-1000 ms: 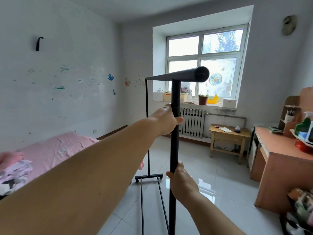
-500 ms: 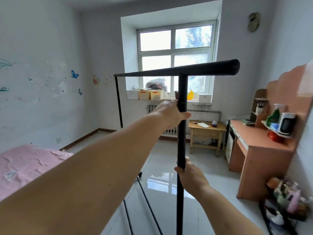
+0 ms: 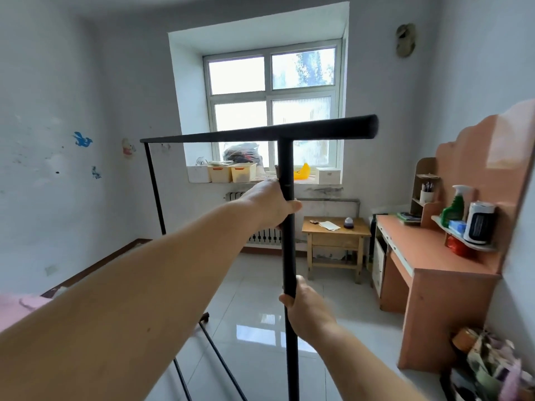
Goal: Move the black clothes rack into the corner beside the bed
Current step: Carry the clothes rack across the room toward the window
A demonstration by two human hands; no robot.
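- Black clothes rack (image 3: 289, 241) stands mid-room on the tiled floor (image 3: 254, 287), its near upright post at picture centre, its top bar running from 2 o'clock toward 10 o'clock.
- Left hand (image 3: 267, 202) is wrapped tight around the near post, just below the top bar.
- Right hand (image 3: 308, 306) is closed on the same post lower down, at 6 o'clock of the left.
- Pink bed (image 3: 17, 309) shows at 8 o'clock, just beside the rack's base.
- Window (image 3: 273, 104) sits at 12 o'clock, a wooden desk (image 3: 434, 273) at 3 o'clock.
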